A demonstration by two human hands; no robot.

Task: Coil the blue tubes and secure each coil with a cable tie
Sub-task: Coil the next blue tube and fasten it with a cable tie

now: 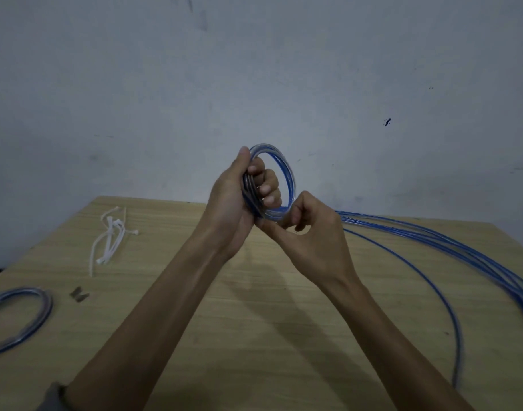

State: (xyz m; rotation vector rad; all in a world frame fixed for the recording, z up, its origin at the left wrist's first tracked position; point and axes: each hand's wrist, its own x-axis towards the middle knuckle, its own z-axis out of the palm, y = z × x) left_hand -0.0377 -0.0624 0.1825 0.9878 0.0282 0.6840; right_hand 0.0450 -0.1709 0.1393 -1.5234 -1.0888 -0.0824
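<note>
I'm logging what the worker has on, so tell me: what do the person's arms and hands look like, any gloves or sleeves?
Both hands, left hand and right hand, are bare, without gloves. Forearms are uncovered; a grey sleeve edge shows on the left arm.

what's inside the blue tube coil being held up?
Left hand fingers curl through the blue tube coil; grey wall shows through. Coil's lower edge is hidden by right hand.

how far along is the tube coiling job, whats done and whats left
Done: one blue tube coil lies at the wooden table's left edge, seemingly bound in white. In hand: the left hand grips a second, part-wound ring of blue tube, and the right hand pinches its lower turn. Left: the loose blue tubes trailing right still need winding, then a tie from the white cable ties.
</note>
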